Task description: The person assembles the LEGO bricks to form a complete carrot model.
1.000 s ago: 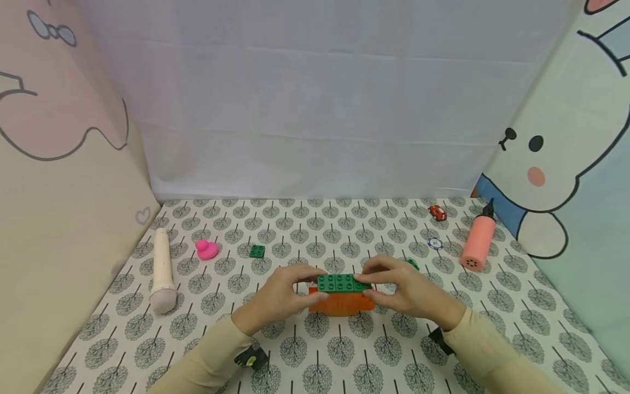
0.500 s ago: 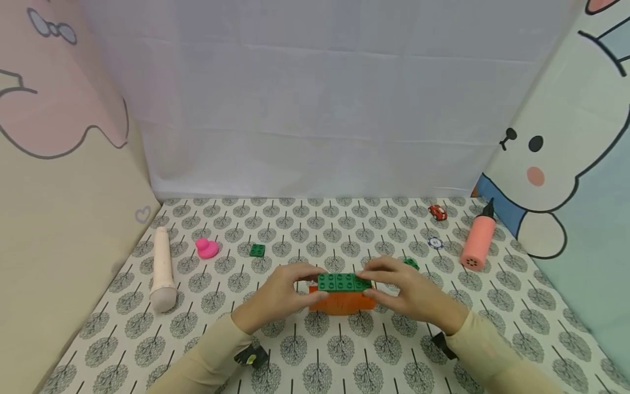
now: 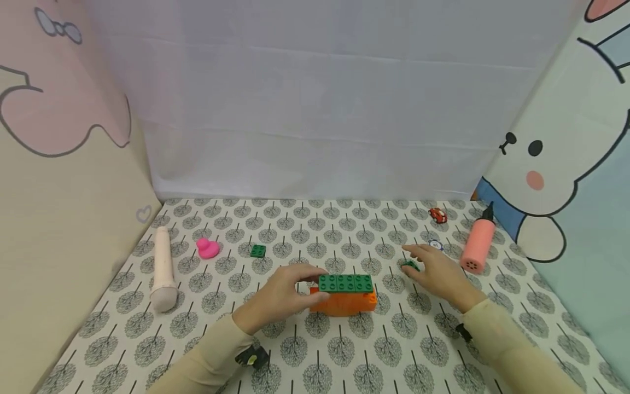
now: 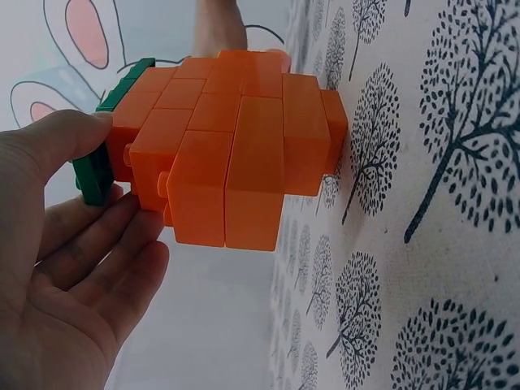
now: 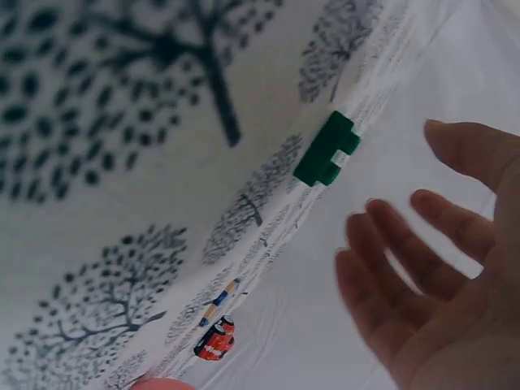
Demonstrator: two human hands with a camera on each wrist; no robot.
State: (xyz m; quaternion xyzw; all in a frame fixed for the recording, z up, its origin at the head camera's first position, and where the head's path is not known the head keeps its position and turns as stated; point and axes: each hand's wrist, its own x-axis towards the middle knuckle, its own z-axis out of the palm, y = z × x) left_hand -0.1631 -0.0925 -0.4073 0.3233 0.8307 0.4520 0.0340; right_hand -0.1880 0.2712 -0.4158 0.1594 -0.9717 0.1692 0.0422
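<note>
A structure of stacked orange toy bricks (image 4: 207, 142) stands on the table, widest at its middle layers. A row of green bricks (image 3: 345, 283) tops it. My left hand (image 3: 283, 295) pinches the left end of that green row, thumb on the near side and fingers behind. My right hand (image 3: 443, 276) is apart from the structure, fingers spread, over a loose green brick (image 3: 410, 265). In the right wrist view this green brick (image 5: 327, 151) lies on the cloth, with a gap between it and the fingertips (image 5: 435, 126).
Another green brick (image 3: 258, 251) and a pink duck (image 3: 208, 249) lie back left, with a pale microphone-shaped object (image 3: 163, 271) at far left. A poker chip (image 3: 435, 244), red toy car (image 3: 437, 215) and coral pump (image 3: 478, 244) are at right. Fabric walls enclose the table.
My right hand has let go of the right end of the green row and moved right to the loose green brick. The left hand keeps its place on the structure.
</note>
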